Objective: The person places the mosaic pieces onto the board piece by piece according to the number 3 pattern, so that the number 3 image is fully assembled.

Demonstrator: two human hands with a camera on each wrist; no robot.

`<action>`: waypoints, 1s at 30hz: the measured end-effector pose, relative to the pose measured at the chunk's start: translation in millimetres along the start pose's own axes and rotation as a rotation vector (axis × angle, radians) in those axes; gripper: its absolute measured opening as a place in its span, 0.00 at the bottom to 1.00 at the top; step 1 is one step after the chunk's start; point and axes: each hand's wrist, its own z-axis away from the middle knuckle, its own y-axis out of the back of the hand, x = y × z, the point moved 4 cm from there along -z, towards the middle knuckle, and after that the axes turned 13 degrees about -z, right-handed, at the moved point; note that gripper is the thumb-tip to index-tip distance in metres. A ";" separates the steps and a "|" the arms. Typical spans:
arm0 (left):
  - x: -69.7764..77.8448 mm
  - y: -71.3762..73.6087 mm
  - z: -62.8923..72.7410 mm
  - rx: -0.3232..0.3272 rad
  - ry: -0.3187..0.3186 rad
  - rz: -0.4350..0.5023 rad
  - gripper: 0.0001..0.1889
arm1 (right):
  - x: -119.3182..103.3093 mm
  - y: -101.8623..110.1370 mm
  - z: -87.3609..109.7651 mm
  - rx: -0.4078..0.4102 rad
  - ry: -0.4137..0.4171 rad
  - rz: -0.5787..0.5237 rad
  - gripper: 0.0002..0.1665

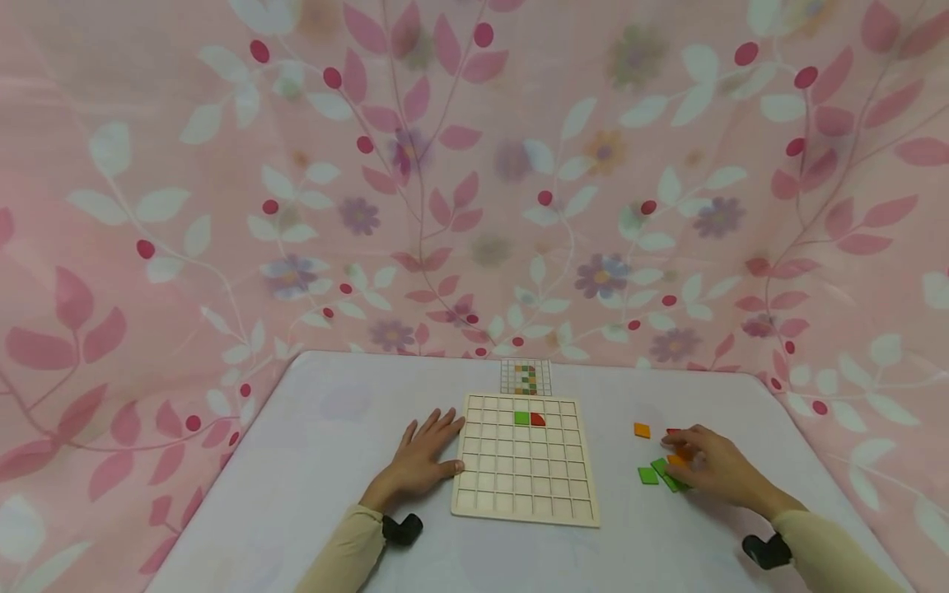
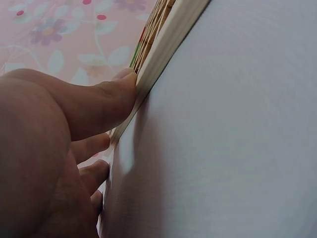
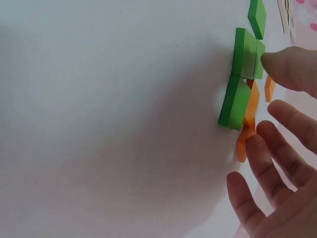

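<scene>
A pale wooden grid board [image 1: 519,494] lies flat on the table, holding a green square tile [image 1: 522,417] and a red tile with a curved side [image 1: 538,420] side by side near its top. My left hand [image 1: 423,461] rests at the board's left edge, with thumb and fingertips against the side, as the left wrist view also shows. Over a loose cluster of tiles, my right hand [image 1: 715,469] hovers with fingers spread and bent. In the right wrist view its thumb is at a green tile [image 3: 238,104] group, with orange tiles [image 3: 252,101] beside the fingers.
A small card [image 1: 507,379] with a colored grid pattern stands or lies behind the board. Left of the right hand lie an orange tile [image 1: 642,431] and a green tile [image 1: 648,476]; a red tile [image 1: 672,431] shows by its fingertips. Floral cloth [image 1: 474,247] hangs behind the white table [image 1: 356,395].
</scene>
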 end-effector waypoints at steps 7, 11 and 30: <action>-0.4 -0.4 -1.9 -0.025 0.015 -0.032 0.40 | 2.6 3.3 7.0 -0.036 -0.038 -0.041 0.25; -3.4 -0.5 -0.7 -0.027 0.014 -0.034 0.40 | -0.7 3.3 8.9 -0.048 -0.030 -0.059 0.25; 0.6 2.8 -3.6 -0.086 0.033 -0.071 0.40 | 1.5 0.4 19.6 -0.073 -0.093 -0.054 0.19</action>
